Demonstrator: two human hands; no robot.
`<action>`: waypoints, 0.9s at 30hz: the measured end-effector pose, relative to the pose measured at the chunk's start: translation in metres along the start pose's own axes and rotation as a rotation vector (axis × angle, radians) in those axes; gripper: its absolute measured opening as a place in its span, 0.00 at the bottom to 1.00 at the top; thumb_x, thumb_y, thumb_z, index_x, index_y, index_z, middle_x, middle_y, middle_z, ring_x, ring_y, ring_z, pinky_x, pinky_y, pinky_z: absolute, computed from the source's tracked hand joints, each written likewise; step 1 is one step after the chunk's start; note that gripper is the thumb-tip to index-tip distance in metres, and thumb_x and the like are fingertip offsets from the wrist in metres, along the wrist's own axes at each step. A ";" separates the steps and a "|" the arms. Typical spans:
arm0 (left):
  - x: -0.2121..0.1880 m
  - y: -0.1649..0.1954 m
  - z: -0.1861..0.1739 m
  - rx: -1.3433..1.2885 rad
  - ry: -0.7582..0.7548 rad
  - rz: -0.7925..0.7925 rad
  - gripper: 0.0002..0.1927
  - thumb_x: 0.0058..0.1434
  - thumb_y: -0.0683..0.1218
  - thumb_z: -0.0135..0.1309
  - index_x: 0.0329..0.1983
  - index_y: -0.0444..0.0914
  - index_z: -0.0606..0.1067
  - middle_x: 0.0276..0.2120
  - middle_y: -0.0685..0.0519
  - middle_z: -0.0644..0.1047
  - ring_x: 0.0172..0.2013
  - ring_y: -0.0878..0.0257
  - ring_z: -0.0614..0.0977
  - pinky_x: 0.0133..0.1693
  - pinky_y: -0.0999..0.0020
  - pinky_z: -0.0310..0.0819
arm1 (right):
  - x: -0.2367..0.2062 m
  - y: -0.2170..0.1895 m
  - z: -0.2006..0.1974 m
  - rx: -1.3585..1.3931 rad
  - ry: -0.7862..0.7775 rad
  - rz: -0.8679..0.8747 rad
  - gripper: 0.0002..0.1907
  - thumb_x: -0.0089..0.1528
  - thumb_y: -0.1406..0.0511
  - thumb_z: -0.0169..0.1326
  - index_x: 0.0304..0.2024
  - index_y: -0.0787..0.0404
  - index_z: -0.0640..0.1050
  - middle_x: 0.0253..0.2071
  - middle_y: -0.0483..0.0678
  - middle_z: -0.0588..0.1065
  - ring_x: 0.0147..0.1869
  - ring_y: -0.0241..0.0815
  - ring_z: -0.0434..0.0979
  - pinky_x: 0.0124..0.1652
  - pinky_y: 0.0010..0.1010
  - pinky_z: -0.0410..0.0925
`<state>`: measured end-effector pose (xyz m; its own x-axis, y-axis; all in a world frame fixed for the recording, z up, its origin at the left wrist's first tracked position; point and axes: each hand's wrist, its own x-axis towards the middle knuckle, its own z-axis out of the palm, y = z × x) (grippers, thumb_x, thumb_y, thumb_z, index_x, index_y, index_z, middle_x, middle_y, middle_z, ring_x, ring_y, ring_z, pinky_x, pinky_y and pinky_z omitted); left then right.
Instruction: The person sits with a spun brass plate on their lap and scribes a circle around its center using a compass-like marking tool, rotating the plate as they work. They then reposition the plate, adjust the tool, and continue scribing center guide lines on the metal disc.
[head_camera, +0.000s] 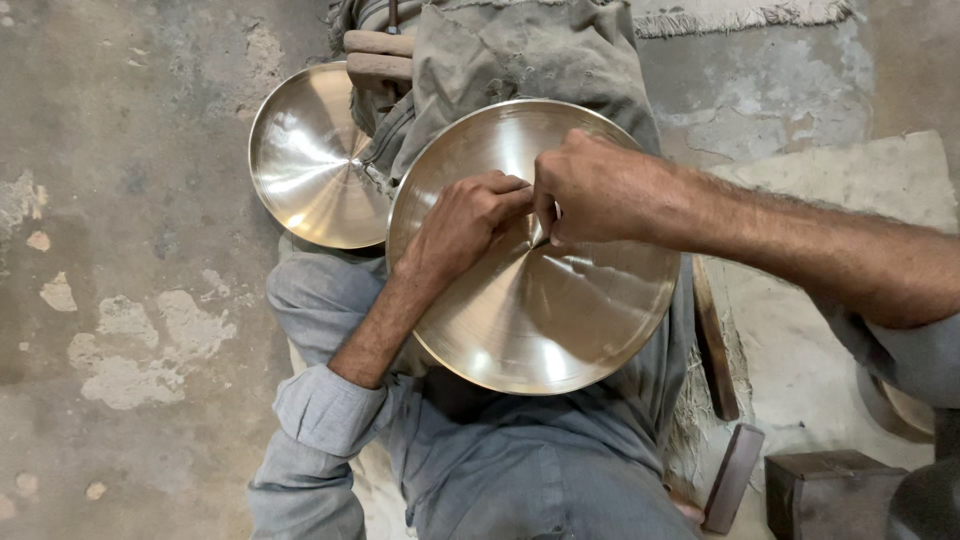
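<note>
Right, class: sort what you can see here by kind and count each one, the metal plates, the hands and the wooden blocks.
Round shiny brass-coloured metal plates: 2, one under the hands, one beside it
Bare hands: 2, left hand, right hand
Dark wooden blocks on the floor: 2
Total: 6

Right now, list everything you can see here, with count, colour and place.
large metal dish: one, shiny brass-gold, on the person's lap, centre
second metal dish: one, shiny brass-gold, upper left, partly behind the cloth
cloth: one, grey-green, top centre, draped over the legs
wooden pieces: two, tan, top centre beside the cloth
dark blocks: a few, dark brown, lower right
stone slab: one, pale grey, right
concrete floor: grey, patchy, left
left hand: one, fingertips at the large dish's centre
right hand: one, closed over the dish's centre, pinching something too small to tell
</note>
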<state>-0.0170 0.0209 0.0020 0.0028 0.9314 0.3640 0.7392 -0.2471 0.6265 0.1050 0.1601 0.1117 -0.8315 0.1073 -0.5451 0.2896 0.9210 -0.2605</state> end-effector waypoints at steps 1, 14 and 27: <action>0.000 0.000 -0.001 0.002 -0.025 -0.025 0.13 0.61 0.36 0.58 0.48 0.39 0.82 0.34 0.53 0.82 0.35 0.59 0.84 0.38 0.62 0.81 | 0.001 0.000 -0.001 -0.021 0.003 -0.029 0.05 0.57 0.70 0.65 0.34 0.56 0.87 0.30 0.50 0.83 0.28 0.39 0.84 0.25 0.30 0.79; 0.000 0.003 -0.002 -0.099 0.066 -0.142 0.12 0.68 0.45 0.58 0.52 0.38 0.83 0.37 0.47 0.83 0.28 0.58 0.85 0.30 0.63 0.80 | 0.026 -0.002 -0.023 -0.388 0.068 -0.114 0.24 0.55 0.77 0.62 0.53 0.66 0.73 0.35 0.58 0.80 0.37 0.50 0.85 0.27 0.34 0.80; -0.008 0.001 -0.003 -0.029 0.051 -0.204 0.10 0.64 0.41 0.59 0.48 0.39 0.83 0.29 0.47 0.82 0.23 0.56 0.80 0.28 0.61 0.77 | 0.060 -0.029 -0.027 -0.835 0.180 -0.257 0.09 0.59 0.66 0.65 0.41 0.62 0.82 0.35 0.52 0.82 0.33 0.40 0.84 0.25 0.25 0.79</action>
<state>-0.0183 0.0127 0.0019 -0.1800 0.9483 0.2615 0.7013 -0.0627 0.7101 0.0341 0.1498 0.1078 -0.9056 -0.1474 -0.3977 -0.2972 0.8895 0.3470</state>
